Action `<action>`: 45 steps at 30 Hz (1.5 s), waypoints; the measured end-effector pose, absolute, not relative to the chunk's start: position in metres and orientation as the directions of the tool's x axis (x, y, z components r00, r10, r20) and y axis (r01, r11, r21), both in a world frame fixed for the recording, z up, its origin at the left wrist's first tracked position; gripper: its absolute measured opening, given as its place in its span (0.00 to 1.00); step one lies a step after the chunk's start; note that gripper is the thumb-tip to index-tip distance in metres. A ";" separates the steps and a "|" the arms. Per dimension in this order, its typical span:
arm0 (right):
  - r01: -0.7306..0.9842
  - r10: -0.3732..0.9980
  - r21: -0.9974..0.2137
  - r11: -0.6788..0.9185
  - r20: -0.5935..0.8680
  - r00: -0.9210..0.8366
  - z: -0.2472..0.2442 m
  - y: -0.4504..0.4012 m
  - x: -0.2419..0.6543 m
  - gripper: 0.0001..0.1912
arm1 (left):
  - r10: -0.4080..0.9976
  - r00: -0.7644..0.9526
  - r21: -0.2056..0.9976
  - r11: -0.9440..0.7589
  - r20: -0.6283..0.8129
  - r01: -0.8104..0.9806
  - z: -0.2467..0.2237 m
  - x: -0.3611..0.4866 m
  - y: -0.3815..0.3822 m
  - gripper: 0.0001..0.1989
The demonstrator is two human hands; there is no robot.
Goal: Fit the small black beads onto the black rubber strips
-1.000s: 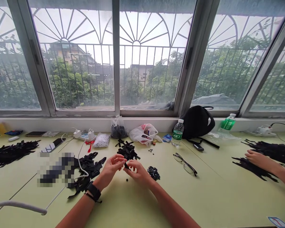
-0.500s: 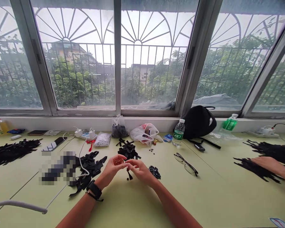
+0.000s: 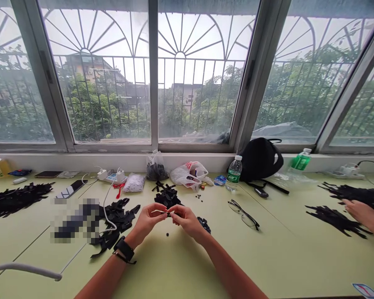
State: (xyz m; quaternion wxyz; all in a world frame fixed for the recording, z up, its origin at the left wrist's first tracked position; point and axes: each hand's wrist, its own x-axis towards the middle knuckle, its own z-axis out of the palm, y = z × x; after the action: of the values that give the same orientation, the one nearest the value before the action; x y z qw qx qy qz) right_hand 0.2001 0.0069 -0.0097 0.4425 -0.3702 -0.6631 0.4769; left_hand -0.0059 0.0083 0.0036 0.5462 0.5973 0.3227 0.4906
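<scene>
My left hand [image 3: 150, 220], with a black watch on its wrist, and my right hand [image 3: 185, 221] meet fingertip to fingertip over the table. Both are closed in a pinch on a small black piece [image 3: 168, 214], mostly hidden by the fingers. Just behind them lies a pile of black strips [image 3: 167, 195]. Beside my right hand is a heap of small shiny dark beads [image 3: 204, 224], partly covered by it. One small dark bead [image 3: 167, 234] rests on the table in front of my hands. More black fabric strips [image 3: 121, 218] spread out left of my left hand.
Eyeglasses [image 3: 244, 215], a water bottle [image 3: 234, 173] and a black bag [image 3: 260, 160] stand or lie to the right. A white plastic bag [image 3: 188, 176] and a power strip [image 3: 112, 176] line the back. At far right, another person's hands [image 3: 363, 214] are near black strips [image 3: 336, 220].
The black strip that hung below my fingers has been raised between them. My fingertips have shifted slightly. The other person's hand has moved right, off the nearer black strips.
</scene>
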 end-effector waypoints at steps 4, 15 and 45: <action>0.110 0.922 -0.945 0.309 0.269 -0.278 -0.009 0.009 0.202 0.18 | 0.937 0.262 0.972 -0.204 0.229 -0.120 -0.001 -0.005 0.012 0.20; 0.254 0.924 -0.913 0.320 0.241 -0.298 -0.006 0.006 0.206 0.19 | 0.927 0.324 0.982 -0.186 0.189 -0.040 -0.007 -0.008 0.020 0.16; 0.299 0.876 -0.907 0.296 0.134 -0.463 -0.013 -0.001 0.203 0.08 | 0.842 0.521 0.906 -0.320 0.139 0.276 0.003 -0.013 0.005 0.13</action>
State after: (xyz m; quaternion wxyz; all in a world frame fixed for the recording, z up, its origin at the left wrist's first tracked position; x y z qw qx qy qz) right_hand 0.2030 -0.0006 -0.0131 0.3296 -0.4000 -0.7345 0.4379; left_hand -0.0128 0.0048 0.0033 0.4476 0.7483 0.3735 0.3164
